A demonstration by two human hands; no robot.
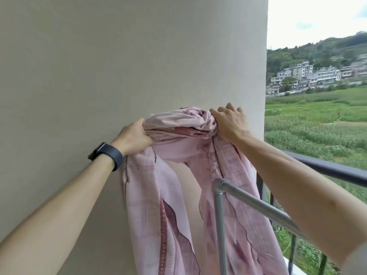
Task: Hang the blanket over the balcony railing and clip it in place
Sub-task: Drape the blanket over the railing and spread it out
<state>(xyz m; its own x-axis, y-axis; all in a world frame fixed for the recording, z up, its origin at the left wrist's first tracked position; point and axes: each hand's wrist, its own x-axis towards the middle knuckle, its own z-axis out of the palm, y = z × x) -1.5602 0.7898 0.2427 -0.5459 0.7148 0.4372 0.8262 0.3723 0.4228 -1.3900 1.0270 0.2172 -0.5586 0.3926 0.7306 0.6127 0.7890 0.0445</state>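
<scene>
Blanket [178, 124] bunched up high, gripped at both ends.
Left hand [135, 135] at 9 o'clock of the bundle, fingers curled tight round gathered cloth. Right hand [230, 122] at 3 o'clock, fingers wrapped over the twisted end. Seemingly thin, soft and light, floppy and apt to slide on smooth metal, so best taken along one edge and spread wide. Long folds hanging toward 6 o'clock before the wall [119, 56], with a silver pipe frame [258, 201] crossing the right fall. Dark balcony railing [337, 171] at 4 o'clock, not yet draped. No clips in sight.
</scene>
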